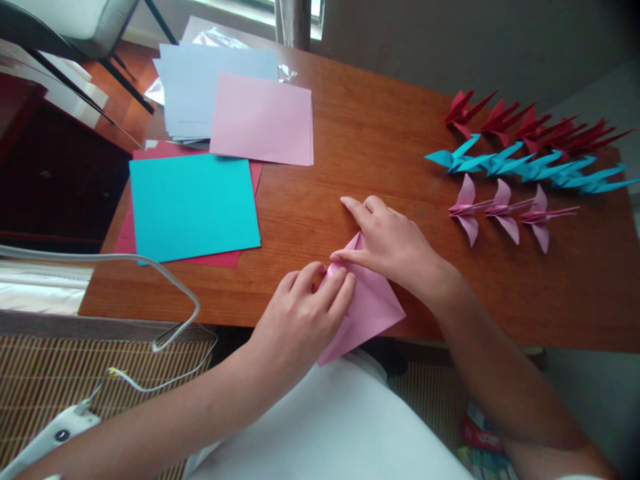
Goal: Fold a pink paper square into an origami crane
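A folded pink sheet of paper (373,303) lies at the table's front edge, one corner reaching over it towards my lap. My left hand (307,300) has its fingers curled and closed on the sheet's left side, near the upper fold. From the right, my right hand (393,243) rests over the upper corner. Its thumb lies along the paper close to the left fingertips, while the index finger stretches out apart from the thumb above the wood. Part of the fold is hidden beneath the fingers.
On the wooden table (320,200), rows of red paper cranes (533,127), blue paper cranes (525,165) and pink paper cranes (510,210) stand at right. Pink sheets (263,120), turquoise sheets (195,207), red sheets (127,230) and grey-blue sheets (187,93) overlap at left. A white cable (170,277) loops near the left edge.
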`<state>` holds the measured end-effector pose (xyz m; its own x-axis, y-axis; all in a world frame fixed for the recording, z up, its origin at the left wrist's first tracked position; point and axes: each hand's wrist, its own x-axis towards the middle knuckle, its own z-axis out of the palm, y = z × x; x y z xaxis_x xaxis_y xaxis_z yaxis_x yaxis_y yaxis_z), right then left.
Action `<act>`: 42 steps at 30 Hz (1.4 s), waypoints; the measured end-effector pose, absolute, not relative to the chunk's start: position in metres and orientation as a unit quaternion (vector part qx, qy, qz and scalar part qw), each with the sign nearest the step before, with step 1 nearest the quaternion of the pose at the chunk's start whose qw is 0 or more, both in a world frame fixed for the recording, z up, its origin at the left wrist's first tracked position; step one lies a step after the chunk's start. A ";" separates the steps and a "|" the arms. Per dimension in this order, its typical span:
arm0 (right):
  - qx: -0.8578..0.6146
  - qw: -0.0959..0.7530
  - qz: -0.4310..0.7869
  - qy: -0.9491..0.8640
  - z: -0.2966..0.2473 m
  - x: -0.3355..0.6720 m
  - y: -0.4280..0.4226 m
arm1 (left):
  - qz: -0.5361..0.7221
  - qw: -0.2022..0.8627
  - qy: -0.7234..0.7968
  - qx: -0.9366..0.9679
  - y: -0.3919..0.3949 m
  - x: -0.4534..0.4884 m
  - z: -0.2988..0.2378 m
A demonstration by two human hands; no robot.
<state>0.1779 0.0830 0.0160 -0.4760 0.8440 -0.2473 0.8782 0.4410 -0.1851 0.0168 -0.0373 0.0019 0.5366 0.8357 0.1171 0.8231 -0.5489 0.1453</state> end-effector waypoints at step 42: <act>0.593 -0.359 -0.477 0.540 -0.021 0.235 0.000 | 0.499 0.652 0.542 0.180 -0.008 0.010 0.004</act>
